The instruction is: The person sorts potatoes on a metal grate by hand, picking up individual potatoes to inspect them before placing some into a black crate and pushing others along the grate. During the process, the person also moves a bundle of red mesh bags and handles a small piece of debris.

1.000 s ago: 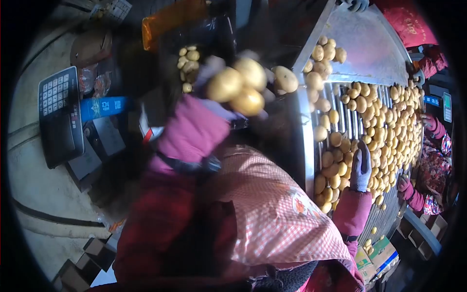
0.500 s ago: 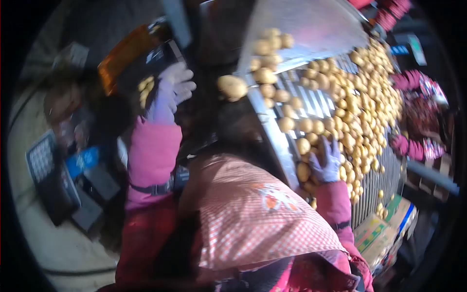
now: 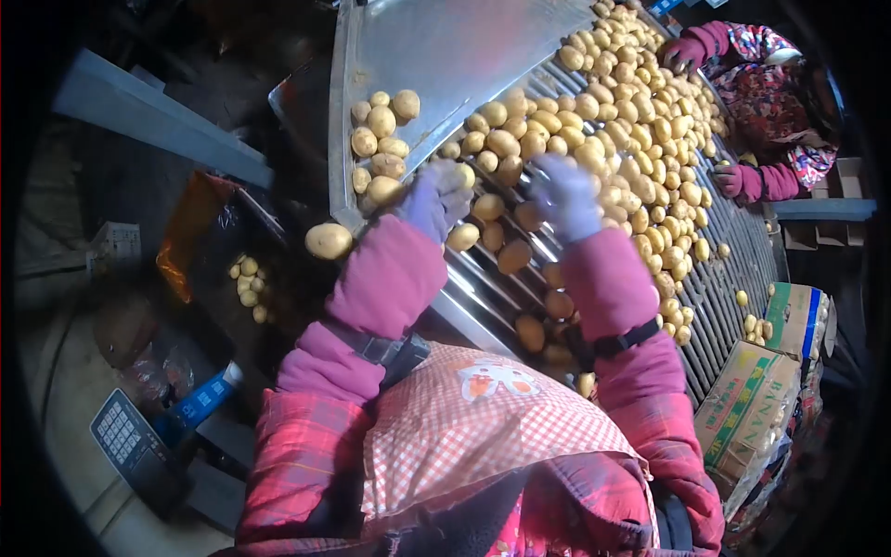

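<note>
Many potatoes (image 3: pixel 640 121) lie on the metal roller conveyor (image 3: pixel 733 251). My left hand (image 3: pixel 436 200), in a lavender glove, is at the near edge of the rollers. Its fingers are curled round a small potato (image 3: pixel 466 174) that shows at the fingertips. Over the rollers to its right is my right hand (image 3: pixel 568 200), gloved alike and smeared by motion, with potatoes around it; its grip does not show. A few potatoes (image 3: pixel 385 165) rest on the metal sheet (image 3: pixel 445 56) beyond my left hand. One larger potato (image 3: pixel 329 241) sits at the conveyor's left corner, beside my left sleeve.
Across the conveyor, a co-worker's gloved hands (image 3: pixel 685 54) touch the potatoes. An orange-edged bag (image 3: pixel 190 232) with some potatoes inside stands low on the left. Nearby are a keypad device (image 3: pixel 125 432) and a metal beam (image 3: pixel 158 116). Cardboard boxes (image 3: pixel 752 390) stand at right.
My left hand has moved right from beside the conveyor, where it was spread, to the rollers. The right hand has moved farther up among the potatoes. The camera view has swung left.
</note>
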Tool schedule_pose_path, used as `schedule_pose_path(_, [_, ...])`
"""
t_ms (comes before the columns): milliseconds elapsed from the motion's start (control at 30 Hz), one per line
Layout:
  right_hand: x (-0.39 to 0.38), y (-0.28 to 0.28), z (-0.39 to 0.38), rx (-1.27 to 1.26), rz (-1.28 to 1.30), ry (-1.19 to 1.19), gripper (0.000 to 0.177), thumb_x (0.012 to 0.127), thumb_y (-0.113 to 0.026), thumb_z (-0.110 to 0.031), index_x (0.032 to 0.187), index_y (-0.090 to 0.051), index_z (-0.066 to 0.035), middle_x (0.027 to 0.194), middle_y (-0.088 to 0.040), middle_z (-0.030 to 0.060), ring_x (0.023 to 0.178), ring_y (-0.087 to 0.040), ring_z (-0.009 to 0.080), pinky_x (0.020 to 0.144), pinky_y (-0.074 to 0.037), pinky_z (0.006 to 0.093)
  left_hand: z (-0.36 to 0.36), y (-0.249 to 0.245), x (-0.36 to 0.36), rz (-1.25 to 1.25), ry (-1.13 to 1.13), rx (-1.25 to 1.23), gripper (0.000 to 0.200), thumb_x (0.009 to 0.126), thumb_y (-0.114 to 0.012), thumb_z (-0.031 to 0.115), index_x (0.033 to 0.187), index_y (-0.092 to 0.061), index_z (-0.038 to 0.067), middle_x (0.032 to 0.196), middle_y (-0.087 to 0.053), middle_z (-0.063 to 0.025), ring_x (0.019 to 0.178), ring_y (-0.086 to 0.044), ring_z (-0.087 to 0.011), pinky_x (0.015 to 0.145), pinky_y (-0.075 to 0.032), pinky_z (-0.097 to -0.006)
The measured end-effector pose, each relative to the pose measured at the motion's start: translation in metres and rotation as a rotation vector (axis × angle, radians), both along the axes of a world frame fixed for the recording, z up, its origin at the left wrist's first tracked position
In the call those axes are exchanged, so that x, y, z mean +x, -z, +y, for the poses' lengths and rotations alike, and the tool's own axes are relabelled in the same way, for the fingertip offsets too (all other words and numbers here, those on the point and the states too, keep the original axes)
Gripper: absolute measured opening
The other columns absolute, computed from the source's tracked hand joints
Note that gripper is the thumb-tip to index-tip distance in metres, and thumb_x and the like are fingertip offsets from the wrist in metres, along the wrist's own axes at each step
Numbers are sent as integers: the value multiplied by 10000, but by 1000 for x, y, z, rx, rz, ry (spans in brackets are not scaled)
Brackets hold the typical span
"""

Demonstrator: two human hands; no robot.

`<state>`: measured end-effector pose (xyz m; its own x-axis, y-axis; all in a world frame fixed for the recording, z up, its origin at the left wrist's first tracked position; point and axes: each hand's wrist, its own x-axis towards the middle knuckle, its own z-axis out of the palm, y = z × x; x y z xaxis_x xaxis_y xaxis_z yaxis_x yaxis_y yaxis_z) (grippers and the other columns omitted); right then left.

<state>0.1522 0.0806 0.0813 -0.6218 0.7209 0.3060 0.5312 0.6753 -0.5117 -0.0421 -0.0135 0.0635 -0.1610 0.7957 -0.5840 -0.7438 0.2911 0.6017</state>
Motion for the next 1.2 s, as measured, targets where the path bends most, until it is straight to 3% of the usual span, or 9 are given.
schedule_pose_path(100, [18,18,40,106,-176,203,402,809,-652,-199,1196,-587,-117,978,-651,120,860,-640,298,762,-511,395,1,7,-5,-53,-68,47,533,942,-410,424,1316,-435,46,1304,-495,-137,1107,-524,-280,942,-443,-391])
schedule_pose_path(233, [-19,12,51,-175,-624,262,488,849,-556,-384,1297,-499,-197,1146,-617,143,998,-618,317,854,-481,420,7,11,-10,-75,-79,9,607,936,-382,477,1342,-397,27,1329,-475,-148,1118,-521,-284,938,-442,-396])
schedule_pose_path(333, [-32,10,65,-276,-672,189,495,862,-547,-396,1312,-468,-208,1137,-617,147,1030,-605,315,873,-469,415,8,13,-10,-57,-69,9,628,926,-381,498,1340,-392,25,1292,-500,-151,1045,-555,-272,872,-469,-381])
schedule_pose_path(500, [-31,29,65,-227,-460,323,396,851,-598,-389,1195,-577,-194,1118,-629,112,1028,-608,307,862,-475,414,7,16,-9,-29,99,56,542,912,-407,497,1200,-504,48,965,-636,-130,710,-590,-185,612,-476,-305])
schedule_pose_path(667, [-17,35,61,-657,-25,329,518,780,-649,-487,1173,-609,-153,1113,-644,131,1055,-609,290,915,-468,381,5,-2,-7,-178,201,-13,482,909,-497,416,1264,-475,91,994,-623,-133,705,-606,-194,551,-475,-257])
schedule_pose_path(833, [1,23,22,-471,335,-5,412,824,-690,-293,1150,-616,-52,1076,-640,170,998,-621,294,889,-481,378,11,-29,4,-134,198,-121,427,904,-509,377,1267,-514,152,1121,-599,-138,760,-621,-234,581,-496,-280])
schedule_pose_path(933, [55,21,70,80,-127,420,388,848,-603,-318,1172,-622,-105,1119,-636,146,1011,-604,337,889,-476,417,10,-23,5,-167,141,-97,418,908,-503,344,1274,-519,143,1169,-576,-134,905,-619,-275,674,-522,-323])
schedule_pose_path(1067, [78,56,69,138,-401,363,560,844,-570,-354,1379,-434,-259,1335,-507,103,1142,-544,321,962,-441,438,13,-8,1,-263,142,17,518,956,-369,434,1348,-442,102,1323,-478,-181,1070,-578,-348,801,-528,-431])
schedule_pose_path(1200, [56,36,71,-22,-571,361,556,833,-606,-430,1342,-462,-258,1215,-567,114,1082,-566,323,885,-464,457,15,-8,-1,-286,174,29,578,957,-334,493,1352,-423,81,1336,-465,-193,1102,-563,-357,817,-523,-456])
